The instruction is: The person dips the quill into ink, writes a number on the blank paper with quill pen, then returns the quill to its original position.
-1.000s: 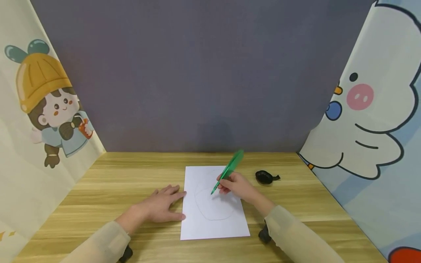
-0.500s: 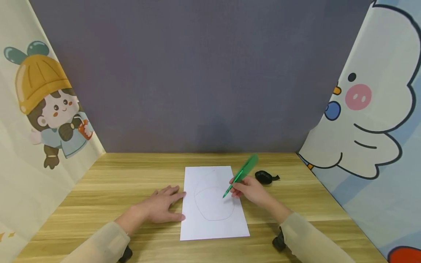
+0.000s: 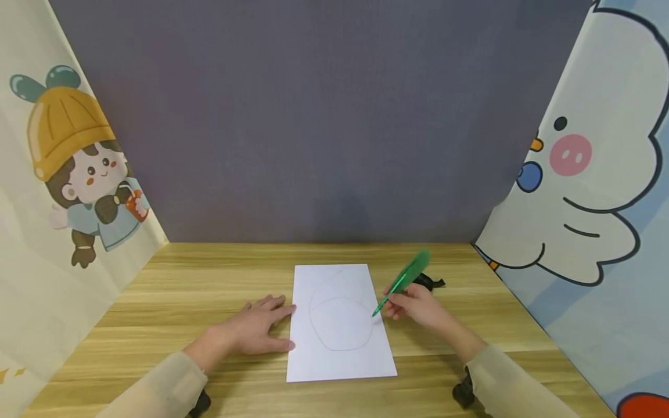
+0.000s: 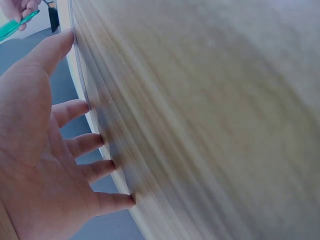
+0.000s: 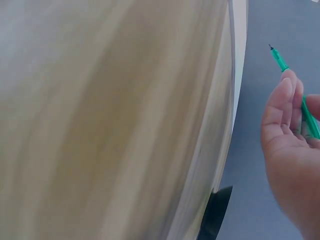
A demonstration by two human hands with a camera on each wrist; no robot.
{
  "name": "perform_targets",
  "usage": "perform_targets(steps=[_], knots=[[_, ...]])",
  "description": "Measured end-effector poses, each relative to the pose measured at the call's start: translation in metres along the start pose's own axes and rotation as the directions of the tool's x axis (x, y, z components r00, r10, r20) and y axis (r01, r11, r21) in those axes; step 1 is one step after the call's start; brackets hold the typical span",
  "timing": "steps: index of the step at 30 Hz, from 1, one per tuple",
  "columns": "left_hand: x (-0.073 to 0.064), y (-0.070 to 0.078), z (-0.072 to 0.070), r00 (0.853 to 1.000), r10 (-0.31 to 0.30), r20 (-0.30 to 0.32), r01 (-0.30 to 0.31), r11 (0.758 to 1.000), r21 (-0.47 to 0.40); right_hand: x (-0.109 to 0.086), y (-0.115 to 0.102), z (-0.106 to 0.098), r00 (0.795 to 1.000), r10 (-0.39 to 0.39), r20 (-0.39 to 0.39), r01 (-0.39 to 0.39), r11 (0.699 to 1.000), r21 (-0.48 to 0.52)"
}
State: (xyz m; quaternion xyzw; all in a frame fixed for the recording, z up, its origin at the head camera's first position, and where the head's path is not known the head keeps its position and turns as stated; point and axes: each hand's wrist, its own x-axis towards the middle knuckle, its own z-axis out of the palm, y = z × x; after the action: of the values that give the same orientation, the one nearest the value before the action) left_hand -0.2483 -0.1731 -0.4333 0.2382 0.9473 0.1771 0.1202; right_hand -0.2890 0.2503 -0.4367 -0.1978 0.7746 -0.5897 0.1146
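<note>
A white sheet of paper (image 3: 313,366) lies on the wooden table, bearing a thin pencil-like drawing (image 3: 341,350): a rounded bowl shape with an arched line across its top and a faint line above. My left hand (image 3: 256,328) is spread flat on the table, thumb and fingertips at the sheet's left edge. My right hand (image 3: 415,305) pinches a green feather-shaped pen (image 3: 405,280) between thumb and fingers. Its tip points down-left, over the right end of the bowl outline. In the right wrist view the pen's dark point (image 5: 271,47) shows beyond the fingers.
A black object with a short tail (image 3: 425,282) lies behind the right hand, partly covered by the feather. The table (image 3: 198,273) ends at a grey backdrop (image 3: 324,116). Printed cartoon panels (image 3: 590,191) stand at both sides.
My right hand has moved right with the pen, from the middle of the sheet to its right side. The pen's feather now overlaps the black object. My left hand stays in place.
</note>
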Motion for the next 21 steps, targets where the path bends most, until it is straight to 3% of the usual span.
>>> perform_targets(steps=[21], knots=[[-0.001, 0.000, 0.000, 1.000, -0.009, 0.008, 0.009, 1.000, -0.002, -0.016, 0.006, -0.031, 0.999, 0.019, -0.046, -0.021, 0.999, -0.038]])
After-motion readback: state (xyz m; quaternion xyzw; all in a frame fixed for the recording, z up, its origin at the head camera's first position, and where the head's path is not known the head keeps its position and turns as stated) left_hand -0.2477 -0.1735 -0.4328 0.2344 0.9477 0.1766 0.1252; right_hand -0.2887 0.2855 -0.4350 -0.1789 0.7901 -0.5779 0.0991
